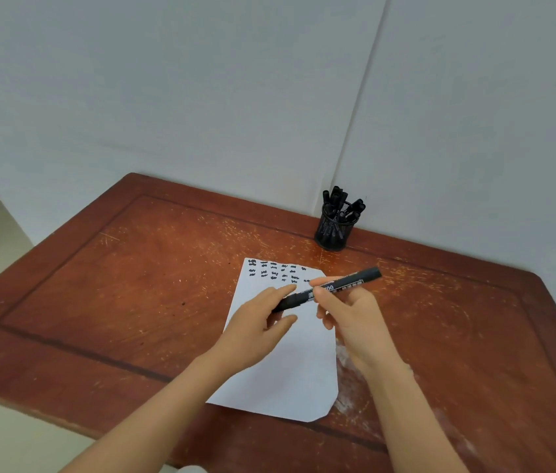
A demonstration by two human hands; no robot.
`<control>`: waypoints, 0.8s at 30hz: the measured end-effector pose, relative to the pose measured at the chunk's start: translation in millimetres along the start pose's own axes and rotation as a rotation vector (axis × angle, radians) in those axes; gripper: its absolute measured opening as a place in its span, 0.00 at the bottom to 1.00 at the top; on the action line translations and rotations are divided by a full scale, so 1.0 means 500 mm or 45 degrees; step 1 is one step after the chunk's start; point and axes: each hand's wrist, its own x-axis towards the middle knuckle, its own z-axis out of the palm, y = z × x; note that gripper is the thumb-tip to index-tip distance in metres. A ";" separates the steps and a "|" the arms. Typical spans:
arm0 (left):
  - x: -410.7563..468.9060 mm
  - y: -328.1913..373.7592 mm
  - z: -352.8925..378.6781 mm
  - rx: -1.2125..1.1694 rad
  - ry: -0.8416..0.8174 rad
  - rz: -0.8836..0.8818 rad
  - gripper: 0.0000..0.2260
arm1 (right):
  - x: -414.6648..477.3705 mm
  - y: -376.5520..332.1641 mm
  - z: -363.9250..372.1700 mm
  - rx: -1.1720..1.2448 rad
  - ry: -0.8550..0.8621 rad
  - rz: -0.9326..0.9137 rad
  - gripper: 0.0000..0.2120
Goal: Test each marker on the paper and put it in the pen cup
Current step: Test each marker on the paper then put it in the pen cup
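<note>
A black marker (pixel 345 284) with a white label lies almost level above the white paper (pixel 290 370), its cap end pointing left. My right hand (pixel 348 319) pinches its middle between thumb and fingers. My left hand (pixel 263 319) holds the left end, thumb and forefinger around it. Rows of black test scribbles fill the paper's top edge. A black mesh pen cup (pixel 333 232) holding several black markers stands at the far side of the table, near the wall.
The worn red-brown wooden table (pixel 133 285) has a raised border and scratches. White walls meet in a corner just behind the cup. Floor shows past the table's left edge.
</note>
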 end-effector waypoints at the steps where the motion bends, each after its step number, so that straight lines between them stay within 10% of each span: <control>1: 0.002 -0.004 0.004 -0.032 -0.075 -0.049 0.23 | 0.005 0.003 0.000 -0.031 -0.003 -0.012 0.06; 7: -0.005 -0.093 0.027 -0.099 -0.033 -0.244 0.31 | 0.060 0.008 -0.054 -0.038 0.089 0.078 0.07; 17: -0.025 -0.290 0.056 0.886 -0.103 -0.550 0.34 | 0.280 -0.018 -0.228 -1.312 0.067 0.227 0.08; 24: -0.032 -0.302 0.062 0.840 -0.165 -0.602 0.34 | 0.391 -0.095 -0.250 -1.367 0.190 -0.156 0.09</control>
